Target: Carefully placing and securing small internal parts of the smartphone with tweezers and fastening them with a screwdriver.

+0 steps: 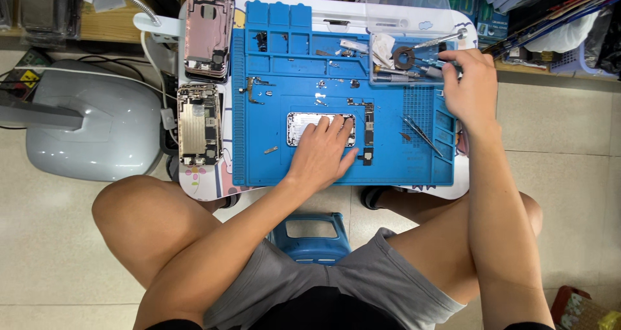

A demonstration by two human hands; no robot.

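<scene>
Left hand flat, fingers spread, pressing on phone shell on blue mat. Right hand reaching into clear tool box, fingers seemingly pinched on a screwdriver; grip unclear. Tweezers just below right hand. Two opened phones well left of left hand.

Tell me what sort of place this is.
Probably a phone repair bench. A blue repair mat holds small parts, the left hand rests on an opened phone, and the right hand reaches into a clear tool tray.
</scene>
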